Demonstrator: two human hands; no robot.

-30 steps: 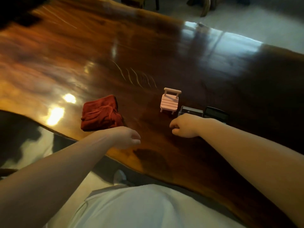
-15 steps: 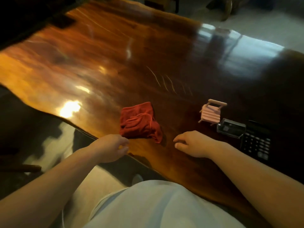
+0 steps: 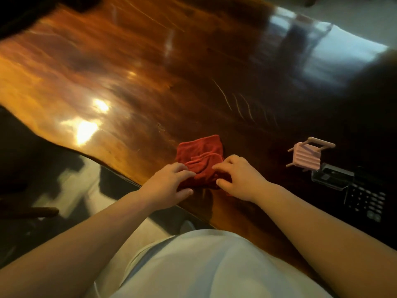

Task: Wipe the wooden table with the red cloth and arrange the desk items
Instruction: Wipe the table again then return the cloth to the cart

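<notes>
Your left grip (image 3: 169, 183) now closes on the near left edge of the cloth (image 3: 199, 151), fingers curled over the top and thumb below. Your right grip (image 3: 238, 177) lies over the cloth's right side, fingers bent onto the folds and thumb against the near edge. Half a second ago both grips hung short of the cloth, loosely curled and holding nothing. Now both have it, so the reach is done and the wipe can begin.

The cloth is bunched, not spread, and it lies on the surface (image 3: 129, 82) close to the near edge, just in front of your body. I judge you need to flatten or gather it under one palm before the first stroke, or it will only drag in a lump.

Right of the cloth, and apart from it, stands a small pink stand (image 3: 306, 157). Further right and a little nearer to you sits a clear box (image 3: 330, 177), just beside the stand. A dark calculator (image 3: 365, 201) touches or nearly touches the box; the shadow there hides which.

These three block any stroke to the right of the cloth, so they probably have to be lifted or shifted before that part is wiped. Left of the cloth and beyond it, long strokes look easier. The polish is slick, so light items may slide if the cloth nudges them.
</notes>
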